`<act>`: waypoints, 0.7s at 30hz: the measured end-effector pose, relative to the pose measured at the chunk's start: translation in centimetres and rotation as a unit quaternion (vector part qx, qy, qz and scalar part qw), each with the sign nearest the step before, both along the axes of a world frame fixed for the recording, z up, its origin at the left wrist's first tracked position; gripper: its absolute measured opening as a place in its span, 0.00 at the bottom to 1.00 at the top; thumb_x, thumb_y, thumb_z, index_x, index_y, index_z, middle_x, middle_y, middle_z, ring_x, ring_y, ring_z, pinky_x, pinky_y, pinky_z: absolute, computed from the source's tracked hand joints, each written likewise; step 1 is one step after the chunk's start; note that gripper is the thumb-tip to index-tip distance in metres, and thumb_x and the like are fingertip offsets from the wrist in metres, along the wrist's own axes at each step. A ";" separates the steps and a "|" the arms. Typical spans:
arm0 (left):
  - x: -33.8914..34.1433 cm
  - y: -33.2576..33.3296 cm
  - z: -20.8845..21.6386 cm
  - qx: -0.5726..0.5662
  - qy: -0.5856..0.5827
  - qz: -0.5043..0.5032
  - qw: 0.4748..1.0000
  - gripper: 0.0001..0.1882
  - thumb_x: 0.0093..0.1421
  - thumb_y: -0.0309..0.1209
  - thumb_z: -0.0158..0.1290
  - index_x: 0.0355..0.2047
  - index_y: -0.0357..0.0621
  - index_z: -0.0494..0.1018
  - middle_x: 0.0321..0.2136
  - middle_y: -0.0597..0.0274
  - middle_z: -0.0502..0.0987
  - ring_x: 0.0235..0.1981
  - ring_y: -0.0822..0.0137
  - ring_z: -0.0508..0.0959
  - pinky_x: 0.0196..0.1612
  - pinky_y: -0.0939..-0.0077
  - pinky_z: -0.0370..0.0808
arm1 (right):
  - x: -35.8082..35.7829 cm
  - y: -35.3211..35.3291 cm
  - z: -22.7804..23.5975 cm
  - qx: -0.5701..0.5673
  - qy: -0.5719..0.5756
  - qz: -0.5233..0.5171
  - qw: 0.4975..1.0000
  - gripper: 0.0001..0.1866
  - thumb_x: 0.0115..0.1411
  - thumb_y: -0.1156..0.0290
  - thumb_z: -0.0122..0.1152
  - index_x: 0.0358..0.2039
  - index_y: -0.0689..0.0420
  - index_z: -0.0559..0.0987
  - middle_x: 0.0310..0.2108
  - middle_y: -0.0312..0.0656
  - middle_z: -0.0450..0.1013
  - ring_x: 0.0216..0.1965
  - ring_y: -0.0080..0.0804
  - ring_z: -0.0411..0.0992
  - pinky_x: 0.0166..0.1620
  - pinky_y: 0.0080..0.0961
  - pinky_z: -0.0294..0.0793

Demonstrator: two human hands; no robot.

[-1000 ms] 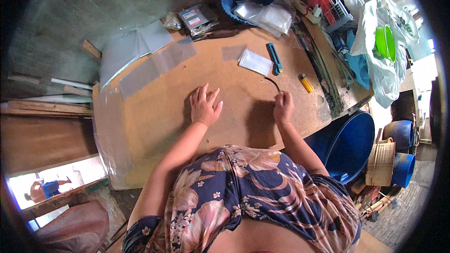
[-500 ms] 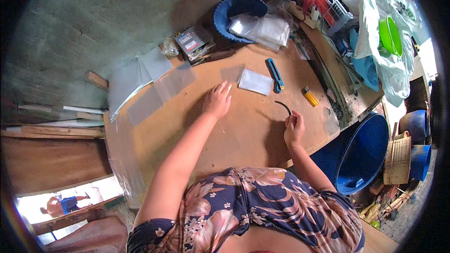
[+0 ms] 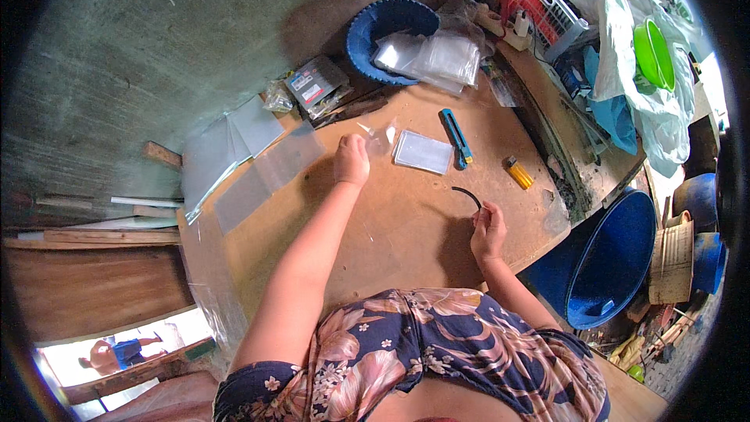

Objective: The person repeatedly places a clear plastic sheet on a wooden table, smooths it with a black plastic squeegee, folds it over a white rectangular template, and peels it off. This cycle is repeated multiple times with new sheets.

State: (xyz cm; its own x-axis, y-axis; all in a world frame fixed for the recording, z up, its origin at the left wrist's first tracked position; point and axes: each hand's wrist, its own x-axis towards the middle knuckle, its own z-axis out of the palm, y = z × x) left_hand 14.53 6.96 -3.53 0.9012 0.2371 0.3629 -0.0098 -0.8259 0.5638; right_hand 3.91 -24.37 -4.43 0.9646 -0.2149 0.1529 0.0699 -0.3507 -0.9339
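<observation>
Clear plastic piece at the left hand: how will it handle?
The clear plastic piece is probably floppy: it looks bent beside the left hand. Its thin, see-through film suggests little weight. Glare hints at a smooth, perhaps slippery surface.

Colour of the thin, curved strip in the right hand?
The thin, curved strip is black; best seen in the head view.

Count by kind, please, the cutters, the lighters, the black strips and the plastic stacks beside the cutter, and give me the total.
Blue cutter: 1
Yellow lighter: 1
Curved black strip, in the right hand: 1
Plastic stack: 1
Total: 4
</observation>
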 end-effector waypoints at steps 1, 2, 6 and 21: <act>0.2 0.2 1.0 -0.071 0.042 0.043 0.996 0.05 0.58 0.31 0.46 0.30 0.44 0.66 0.30 0.55 0.73 0.32 0.52 0.74 0.35 0.59 0.70 | 0.0 0.0 0.1 -0.001 -0.012 -0.002 1.000 0.06 0.60 0.78 0.48 0.39 0.59 0.69 0.22 0.36 0.66 0.24 0.21 0.65 0.28 0.18 0.67; 0.3 0.6 1.8 -0.141 0.084 0.086 0.983 0.05 0.58 0.30 0.45 0.30 0.43 0.65 0.29 0.54 0.74 0.31 0.51 0.74 0.34 0.60 0.71 | 0.1 0.1 0.1 -0.002 -0.023 -0.004 1.000 0.07 0.60 0.79 0.47 0.39 0.59 0.69 0.21 0.35 0.65 0.23 0.20 0.64 0.27 0.17 0.66; -2.2 4.7 3.0 -0.298 0.047 0.081 0.950 0.09 0.58 0.32 0.50 0.36 0.42 0.65 0.24 0.62 0.74 0.22 0.69 0.74 0.26 0.72 0.71 | 0.4 0.4 -1.0 0.023 -0.064 -0.001 0.998 0.07 0.61 0.78 0.46 0.40 0.58 0.69 0.20 0.33 0.63 0.22 0.19 0.62 0.25 0.15 0.63; -25.6 14.5 14.1 -0.385 0.109 0.189 0.897 0.08 0.58 0.32 0.52 0.28 0.40 0.71 0.23 0.65 0.76 0.22 0.76 0.75 0.26 0.82 0.71 | 1.5 -1.4 -3.7 -0.129 -0.082 -0.063 0.986 0.09 0.60 0.76 0.47 0.41 0.59 0.72 0.29 0.40 0.70 0.30 0.27 0.69 0.34 0.22 0.69</act>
State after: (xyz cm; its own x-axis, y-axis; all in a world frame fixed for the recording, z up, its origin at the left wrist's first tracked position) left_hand -11.12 21.50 10.60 0.7330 0.6457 -0.2138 0.3684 -0.1126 0.9228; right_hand 5.38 -25.80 -8.16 0.8905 -0.2654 0.3695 0.1524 -0.5912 -0.7920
